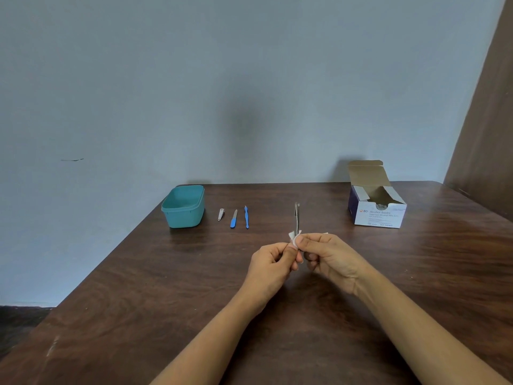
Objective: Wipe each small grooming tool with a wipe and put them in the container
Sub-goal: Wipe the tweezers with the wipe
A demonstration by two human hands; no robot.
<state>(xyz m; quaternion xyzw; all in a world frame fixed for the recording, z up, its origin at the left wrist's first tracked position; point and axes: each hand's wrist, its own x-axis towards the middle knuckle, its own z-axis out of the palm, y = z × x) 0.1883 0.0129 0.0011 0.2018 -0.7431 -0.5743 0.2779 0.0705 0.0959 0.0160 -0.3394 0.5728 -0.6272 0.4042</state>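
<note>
A person is holding a pair of dark metal tweezers (pixel 297 218) upright above the middle of the brown wooden tabletop (pixel 166 273), their tips pointing up and away. The left hand (pixel 273 259) is gripping the lower end of the tweezers, its fingers (pixel 280 250) curling in tightly so that this end is hidden. The right hand (pixel 327 257) is meeting it from the other side, pinching a small white wipe (pixel 293 237) against the tweezers just above the left thumb, the other fingers curling loosely underneath. A sliver of white is showing behind the right knuckles; what it is cannot be told. Further back on the left, an open teal plastic container (pixel 183 207) is standing near the wall. Just to its right, three tools are lying in a row, apart from one another: a silver nail clipper (pixel 221 214), a nail file (pixel 234 218) with a blue handle, and a slim blue cuticle pusher (pixel 246 217). At the far right, a box of alcohol swabs (pixel 376 211) is sitting with its lid flap standing open.
</note>
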